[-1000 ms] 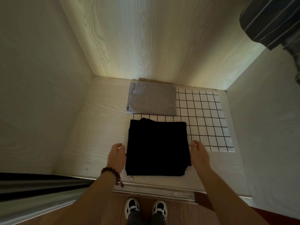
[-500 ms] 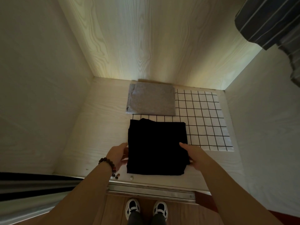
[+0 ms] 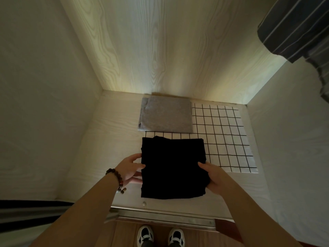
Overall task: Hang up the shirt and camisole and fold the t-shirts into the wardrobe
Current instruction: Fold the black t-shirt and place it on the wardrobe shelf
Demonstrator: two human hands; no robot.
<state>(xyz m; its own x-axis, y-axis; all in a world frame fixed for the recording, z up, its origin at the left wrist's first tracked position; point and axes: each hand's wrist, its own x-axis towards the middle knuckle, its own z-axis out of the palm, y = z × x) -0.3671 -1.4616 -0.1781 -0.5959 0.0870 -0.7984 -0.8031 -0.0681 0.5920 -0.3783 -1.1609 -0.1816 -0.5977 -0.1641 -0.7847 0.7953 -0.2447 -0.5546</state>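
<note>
Down at the feet: two black-and-white shoes (image 3: 145,235) stand on a wood floor, just outside the wardrobe.
Sill: a metal track (image 3: 160,218) runs along the wardrobe's front edge, between the shoes and the shelf.
Left wrist: it wears a brown bead bracelet (image 3: 115,177).
Left hand (image 3: 129,167): it grips the left edge of the black t-shirt (image 3: 172,168), thumb on top of the cloth and fingers curled at and under the edge.
Right hand (image 3: 215,175): it grips the right edge of the same garment, thumb lying on top and the other fingers tucked out of sight beneath.
Black t-shirt: folded into a rough square, it lies at the front of the wardrobe floor (image 3: 110,139), its far part over the near edge of the grid cloth (image 3: 222,138).
Grid cloth: white with black lines, spread flat to the right and behind.
Grey t-shirt (image 3: 166,116): folded, it lies behind the black one, close to the back panel, its right side on the grid cloth.
Back panel (image 3: 160,50): pale wood grain, lit from below.
Upper right: a dark striped garment (image 3: 293,27) hangs at the edge of view.
</note>
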